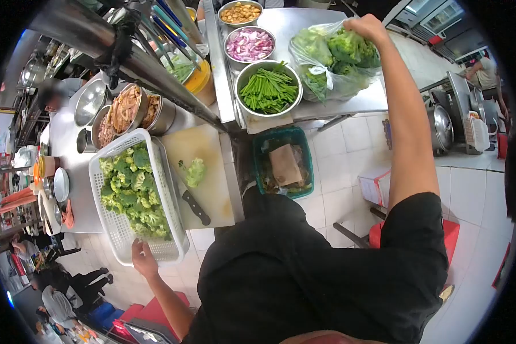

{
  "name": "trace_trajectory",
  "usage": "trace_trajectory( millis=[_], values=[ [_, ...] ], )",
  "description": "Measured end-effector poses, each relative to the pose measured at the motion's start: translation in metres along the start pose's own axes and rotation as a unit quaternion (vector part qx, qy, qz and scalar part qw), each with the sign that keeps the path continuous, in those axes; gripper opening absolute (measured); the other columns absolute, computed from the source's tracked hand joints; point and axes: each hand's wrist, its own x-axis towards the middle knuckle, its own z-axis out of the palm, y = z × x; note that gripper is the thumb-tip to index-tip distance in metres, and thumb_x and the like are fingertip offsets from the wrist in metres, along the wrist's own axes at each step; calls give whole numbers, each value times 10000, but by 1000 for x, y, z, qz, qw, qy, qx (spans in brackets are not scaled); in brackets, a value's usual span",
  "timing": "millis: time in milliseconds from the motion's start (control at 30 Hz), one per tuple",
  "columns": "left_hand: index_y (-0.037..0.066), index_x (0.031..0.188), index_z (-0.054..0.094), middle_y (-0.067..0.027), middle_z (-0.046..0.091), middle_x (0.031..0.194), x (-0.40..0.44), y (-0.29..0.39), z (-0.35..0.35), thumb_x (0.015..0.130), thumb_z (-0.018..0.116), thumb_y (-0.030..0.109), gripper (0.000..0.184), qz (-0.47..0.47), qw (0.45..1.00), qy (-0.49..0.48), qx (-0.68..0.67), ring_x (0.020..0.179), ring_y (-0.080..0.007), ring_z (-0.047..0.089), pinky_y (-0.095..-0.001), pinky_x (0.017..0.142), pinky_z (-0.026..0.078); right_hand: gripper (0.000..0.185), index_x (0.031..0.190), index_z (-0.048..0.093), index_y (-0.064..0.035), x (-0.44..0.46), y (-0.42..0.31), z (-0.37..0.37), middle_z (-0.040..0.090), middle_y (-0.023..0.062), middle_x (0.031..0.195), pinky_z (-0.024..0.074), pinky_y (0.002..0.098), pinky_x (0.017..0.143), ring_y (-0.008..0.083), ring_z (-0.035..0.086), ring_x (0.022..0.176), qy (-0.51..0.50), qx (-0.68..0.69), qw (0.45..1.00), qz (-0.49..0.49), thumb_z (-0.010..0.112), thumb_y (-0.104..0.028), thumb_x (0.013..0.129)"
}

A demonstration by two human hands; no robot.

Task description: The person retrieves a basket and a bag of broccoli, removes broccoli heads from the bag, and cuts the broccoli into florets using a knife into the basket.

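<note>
My right hand (367,28) reaches far out and closes on the top edge of a clear plastic bag (309,43) filled with broccoli heads (350,49). Near me on the left, my left hand (144,259) grips the near rim of a white plastic basket (113,238). Cut broccoli florets (133,189) fill much of this basket. Beside it, a yellowed cutting board (215,157) carries a broccoli piece (195,172) and a knife (196,207) with a black handle.
Bowls of green vegetable pieces (269,89), chopped purple onion (250,45) and browned chunks (239,12) line the steel counter. A green bin (264,180) stands on the floor. Metal pots of meat (126,109) sit behind the basket. A slanting metal post (155,77) crosses the left. Other people are in the background.
</note>
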Motion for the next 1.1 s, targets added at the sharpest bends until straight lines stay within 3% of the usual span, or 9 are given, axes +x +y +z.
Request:
trace_trajectory(
  millis=[200, 267, 367, 433, 533, 700, 800, 933, 1100],
  values=[
    [39, 1272, 633, -90, 733, 965, -3, 5, -3, 923, 667, 171, 374, -25, 1000, 3, -16, 845, -219, 678, -375, 741, 502, 564, 739, 714, 51, -47, -14, -1, 678, 175, 698, 507, 373, 631, 266, 651, 643, -45, -37, 998, 2, 730, -506, 648],
    [37, 1271, 633, -90, 732, 969, -3, 7, -1, 924, 667, 171, 373, -25, 999, 16, -25, 847, -219, 677, -377, 745, 502, 588, 856, 760, 25, -54, -4, 1, 736, 221, 887, 541, 391, 809, 316, 716, 852, -60, 2, 998, 5, 745, -533, 669],
    [37, 1269, 634, -89, 730, 972, -5, 8, -3, 927, 662, 170, 368, -18, 999, 16, -24, 855, -218, 677, -376, 751, 504, 500, 845, 754, -12, -87, -3, -5, 722, 147, 779, 537, 373, 744, 248, 699, 769, -13, 108, 993, 54, 746, -497, 726],
    [40, 1267, 636, -88, 730, 973, -4, 9, -5, 928, 661, 171, 365, -22, 1000, 5, -17, 861, -216, 677, -375, 757, 506, 406, 837, 730, -65, -100, -13, -7, 648, 60, 674, 497, 334, 616, 171, 624, 641, -26, 334, 935, 114, 741, -466, 772],
    [40, 1264, 638, -88, 729, 969, -3, 3, -3, 927, 660, 175, 364, -6, 1000, 1, -6, 861, -213, 677, -373, 751, 510, 310, 724, 564, -195, -60, 48, 28, 402, -82, 537, 216, 247, 355, 39, 280, 397, -86, 574, 795, 177, 714, -439, 840],
    [42, 1263, 642, -93, 734, 967, -1, 0, -3, 925, 660, 180, 365, -15, 1000, 1, -13, 851, -222, 683, -376, 730, 513, 300, 736, 555, -157, -73, 36, 46, 444, -33, 568, 226, 238, 360, 83, 320, 394, -48, 777, 586, 225, 677, -406, 852],
    [41, 1264, 644, -100, 736, 961, -2, 1, -3, 923, 659, 181, 369, -11, 1000, 6, -21, 844, -229, 689, -378, 720, 515, 272, 768, 576, -132, -96, 16, 41, 469, -1, 594, 232, 253, 358, 104, 338, 404, 21, 822, 542, 177, 647, -376, 866],
    [31, 1269, 644, -113, 738, 958, -3, 3, -5, 919, 661, 189, 384, -9, 999, 12, -32, 844, -234, 694, -377, 718, 520, 325, 911, 586, -79, -157, -11, 33, 496, 24, 658, 276, 257, 403, 115, 364, 448, -25, 874, 474, 104, 554, -402, 899],
    [19, 1275, 639, -115, 739, 968, -3, 2, -9, 917, 670, 178, 393, -1, 999, 6, -48, 846, -223, 695, -370, 729, 527, 494, 1103, 557, -8, -284, -68, 51, 514, 87, 790, 331, 253, 445, 120, 410, 518, -102, 916, 387, 33, 576, -466, 917]
  ],
)
